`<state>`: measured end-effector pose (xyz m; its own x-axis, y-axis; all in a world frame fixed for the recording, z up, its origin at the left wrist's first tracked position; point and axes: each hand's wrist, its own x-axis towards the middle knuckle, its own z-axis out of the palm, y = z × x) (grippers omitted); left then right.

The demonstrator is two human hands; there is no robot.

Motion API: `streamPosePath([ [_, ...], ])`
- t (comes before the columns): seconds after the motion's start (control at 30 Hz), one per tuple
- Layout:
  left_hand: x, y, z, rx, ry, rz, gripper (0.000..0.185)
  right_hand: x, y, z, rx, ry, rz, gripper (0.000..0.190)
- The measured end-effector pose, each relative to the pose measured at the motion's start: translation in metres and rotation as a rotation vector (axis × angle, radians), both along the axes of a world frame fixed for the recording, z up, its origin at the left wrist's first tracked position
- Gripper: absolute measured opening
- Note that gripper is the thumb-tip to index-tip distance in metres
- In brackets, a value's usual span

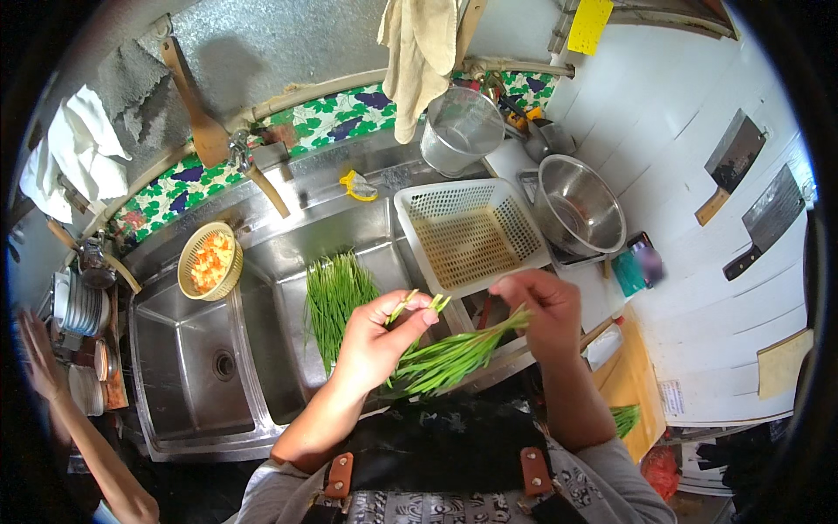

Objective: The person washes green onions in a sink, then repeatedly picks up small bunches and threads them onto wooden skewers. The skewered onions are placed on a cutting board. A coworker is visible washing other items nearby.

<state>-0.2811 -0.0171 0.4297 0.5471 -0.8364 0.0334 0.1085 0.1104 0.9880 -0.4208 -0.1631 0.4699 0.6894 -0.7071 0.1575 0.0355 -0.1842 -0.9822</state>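
Note:
My left hand (378, 340) grips a few garlic chive stalks (437, 302), their pale cut ends poking out past the thumb. To its right is my right hand (546, 314), fingers curled; whether it pinches anything is unclear. Between both hands, by the sink's front edge, lies a loose bunch of chives (452, 363). Its pale stem ends reach the right palm, and I cannot tell if they are held. A larger pile of chives (337, 295) rests in the middle sink basin (294, 337), partly behind my left hand.
A white perforated plastic basket (468, 239) spans the right basin. Beyond stand a mesh strainer (461, 131) and a steel bowl (579, 203). A yellow colander (213, 262) holds chopped orange and pale pieces. Cleavers (736, 150) hang at right. Another person's arm (85, 432) enters at left.

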Motion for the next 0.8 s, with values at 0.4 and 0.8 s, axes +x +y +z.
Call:
streamPosePath([
  [0.4,-0.005,-0.003,0.004,0.018,0.0,-0.106,0.015,0.008,0.018,-0.01,-0.001,0.084,0.186,0.016],
  [0.8,0.019,0.007,0.011,-0.206,0.196,0.223,0.007,-0.004,0.017,0.003,-0.681,0.157,0.116,0.01],
])
